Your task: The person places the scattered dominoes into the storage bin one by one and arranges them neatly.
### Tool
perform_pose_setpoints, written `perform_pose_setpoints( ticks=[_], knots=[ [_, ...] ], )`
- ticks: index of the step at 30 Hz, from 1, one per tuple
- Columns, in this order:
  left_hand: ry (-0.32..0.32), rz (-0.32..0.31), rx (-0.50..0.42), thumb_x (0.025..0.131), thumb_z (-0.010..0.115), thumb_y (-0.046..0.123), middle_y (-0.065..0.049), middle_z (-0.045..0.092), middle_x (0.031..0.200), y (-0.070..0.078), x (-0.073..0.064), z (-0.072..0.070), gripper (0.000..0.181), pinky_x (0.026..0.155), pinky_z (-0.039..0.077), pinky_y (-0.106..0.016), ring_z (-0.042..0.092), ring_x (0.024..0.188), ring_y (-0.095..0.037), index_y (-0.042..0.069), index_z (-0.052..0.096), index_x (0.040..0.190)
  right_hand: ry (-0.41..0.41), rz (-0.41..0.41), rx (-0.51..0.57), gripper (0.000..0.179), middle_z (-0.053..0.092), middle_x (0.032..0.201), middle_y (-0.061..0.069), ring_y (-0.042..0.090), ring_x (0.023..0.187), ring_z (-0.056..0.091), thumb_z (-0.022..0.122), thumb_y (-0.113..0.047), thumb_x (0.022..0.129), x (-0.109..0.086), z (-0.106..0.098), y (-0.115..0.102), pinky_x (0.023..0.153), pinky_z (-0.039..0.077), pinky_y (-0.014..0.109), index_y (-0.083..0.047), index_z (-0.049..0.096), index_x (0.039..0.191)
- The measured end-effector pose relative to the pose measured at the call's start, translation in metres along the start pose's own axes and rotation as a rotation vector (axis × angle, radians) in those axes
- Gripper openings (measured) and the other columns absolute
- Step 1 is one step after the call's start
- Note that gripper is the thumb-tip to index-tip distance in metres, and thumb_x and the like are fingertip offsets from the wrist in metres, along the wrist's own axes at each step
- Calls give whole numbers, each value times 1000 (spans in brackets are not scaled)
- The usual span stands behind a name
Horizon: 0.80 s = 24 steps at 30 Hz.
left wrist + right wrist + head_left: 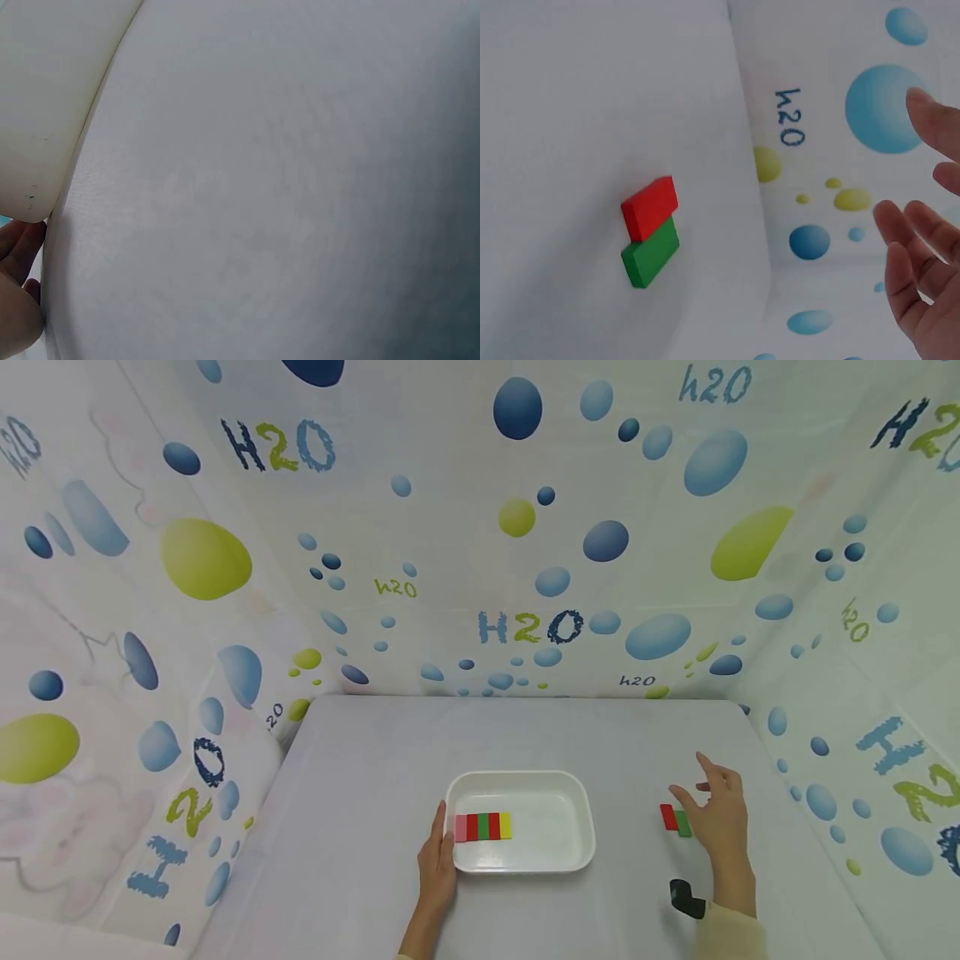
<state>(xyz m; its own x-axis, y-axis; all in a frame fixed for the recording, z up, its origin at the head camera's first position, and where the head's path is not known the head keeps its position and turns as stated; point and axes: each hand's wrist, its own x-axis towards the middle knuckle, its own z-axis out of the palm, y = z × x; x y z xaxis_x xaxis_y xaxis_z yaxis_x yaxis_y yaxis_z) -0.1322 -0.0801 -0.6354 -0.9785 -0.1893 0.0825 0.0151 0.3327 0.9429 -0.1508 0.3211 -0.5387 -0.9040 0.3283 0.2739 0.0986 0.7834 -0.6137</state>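
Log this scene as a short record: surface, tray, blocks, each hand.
surface: grey table inside a bubble-print enclosure
tray: white tray near the table's front middle
blocks in tray: row of pink, red, green, red, yellow blocks side by side at the tray's left end
loose blocks: red block and green block flat on the table, touching, right of the tray
left hand: fingers straight, resting against the tray's left rim
right hand: open, fingers spread, beside the loose blocks, holding nothing
other: black object near the right wrist
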Motion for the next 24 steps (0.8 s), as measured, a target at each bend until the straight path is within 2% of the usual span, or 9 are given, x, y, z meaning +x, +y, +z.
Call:
perform_pose_setpoints(
  ticks=[2,4,8,12,18,24],
  knots=[
    [-2,-1,0,103,41,14,-12,44,152,0,0,0,49,114,30,-52,38,142,-34,11,34,152,-81,31,-7,78,38,137,31,41,108,54,75,-19,86,2,-4,10,88,52,59,-5,34,151],
    [-6,2,0,103,41,13,-12,44,152,0,0,0,50,114,30,-52,39,142,-34,11,34,152,-158,68,-20,85,33,140,34,44,111,51,75,-25,86,3,-9,20,88,52,60,-7,28,153],
    [-3,7,-2,103,41,12,-12,44,152,1,-1,-1,50,114,30,-52,39,141,-33,11,35,152,-263,110,-33,97,28,139,38,48,112,49,79,-31,81,6,-15,38,86,53,60,-7,21,155],
    [3,5,-5,102,41,11,-12,45,151,2,-1,-1,50,114,29,-52,40,141,-32,11,36,152,-358,114,-48,98,26,136,41,51,109,51,81,-24,79,8,-17,52,83,54,59,-4,21,154],
    [-1,8,5,103,41,12,-11,44,152,0,-1,-1,50,114,29,-51,39,142,-32,12,35,152,-469,106,-58,93,31,127,40,50,104,55,82,-14,77,7,-12,63,82,56,55,1,25,150],
    [-4,13,3,103,41,14,-12,43,153,-1,-1,0,51,113,31,-52,38,142,-34,14,33,153,-546,167,-61,91,39,122,37,40,97,54,81,-12,77,6,0,72,84,55,54,-1,27,150]
  ],
)
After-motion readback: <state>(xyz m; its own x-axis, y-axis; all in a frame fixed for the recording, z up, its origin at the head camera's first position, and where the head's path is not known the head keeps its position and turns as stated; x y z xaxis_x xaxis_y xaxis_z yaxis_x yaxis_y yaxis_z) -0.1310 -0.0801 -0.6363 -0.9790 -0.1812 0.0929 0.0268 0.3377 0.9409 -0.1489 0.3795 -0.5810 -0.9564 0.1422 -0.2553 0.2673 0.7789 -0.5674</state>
